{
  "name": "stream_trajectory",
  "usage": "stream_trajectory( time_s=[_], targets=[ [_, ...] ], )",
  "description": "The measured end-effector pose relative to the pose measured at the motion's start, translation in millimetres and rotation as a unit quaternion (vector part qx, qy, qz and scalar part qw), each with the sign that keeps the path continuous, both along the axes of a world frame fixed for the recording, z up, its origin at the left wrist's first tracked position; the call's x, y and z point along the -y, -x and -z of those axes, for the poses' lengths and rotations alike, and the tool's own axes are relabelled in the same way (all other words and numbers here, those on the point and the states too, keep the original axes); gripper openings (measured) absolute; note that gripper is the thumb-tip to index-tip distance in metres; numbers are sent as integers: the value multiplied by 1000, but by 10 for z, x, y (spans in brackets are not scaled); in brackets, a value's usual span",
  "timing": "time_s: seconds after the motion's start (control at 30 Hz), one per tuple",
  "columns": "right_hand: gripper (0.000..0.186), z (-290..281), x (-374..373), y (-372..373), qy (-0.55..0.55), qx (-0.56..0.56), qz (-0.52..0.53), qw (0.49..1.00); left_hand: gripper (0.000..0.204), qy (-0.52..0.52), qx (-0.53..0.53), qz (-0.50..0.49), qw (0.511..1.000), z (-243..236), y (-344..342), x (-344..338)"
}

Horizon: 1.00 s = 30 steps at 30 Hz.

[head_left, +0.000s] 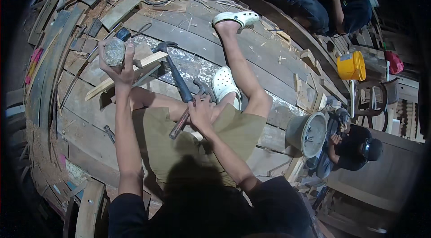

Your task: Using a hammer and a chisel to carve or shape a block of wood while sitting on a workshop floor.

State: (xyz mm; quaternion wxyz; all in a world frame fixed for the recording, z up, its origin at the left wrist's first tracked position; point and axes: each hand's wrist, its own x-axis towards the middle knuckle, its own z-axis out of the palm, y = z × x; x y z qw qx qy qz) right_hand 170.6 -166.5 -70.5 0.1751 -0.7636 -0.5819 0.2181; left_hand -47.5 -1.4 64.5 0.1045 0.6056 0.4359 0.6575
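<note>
1. The hammer (176,81) lies on a slant. Its long line runs from the lower middle up and to the left. The dark metal head is at the top end, over the wooden floor (251,54), and its two tips point left and right. The brown end of the handle sticks out below the hand, over the person's lap.
2. The right hand (200,111) is closed tight around the lower part of the handle. Part of the handle is hidden inside the hand.
3. The left hand (117,61) is held up higher, off to the left. Its fingers wrap around a round grey lump (114,51). It looks like a stone, but it is hard to tell what it is.
4. A pale wood block (150,59) sits just beside the left hand and close to the hammer head. I cannot tell if the hand touches it.
5. The person sits on the floor in tan shorts, with white shoes (225,84) on both feet.
6. A grey bucket (309,133) stands to the right. A yellow bucket (351,65) is farther away.
7. Another person (357,148) sits low on the right, partly hidden behind the grey bucket. One more is cut off at the top edge.
</note>
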Motion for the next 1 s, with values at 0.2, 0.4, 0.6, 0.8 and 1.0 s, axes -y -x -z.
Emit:
stream_trajectory(
  time_s=[0.2,0.4,0.6,0.8,1.0],
  targets=[
    [40,-2,-23,-20,39,-37,-8,999,18,-17,-4,-15,1000,-19,-13,-11],
    [40,-19,-13,-19,24,-23,-10,999,28,70,84,-10,994,-50,-48,37],
    [39,49,7,0,6,-4,-11,1000,25,22,27,-24,999,-69,-30,10],
    [38,58,3,-29,17,5,-12,1000,19,-2,-18,-28,999,-60,-10,10],
    [37,6,5,1,12,-16,-3,1000,34,61,53,-34,996,-56,-38,29]
  ],
)
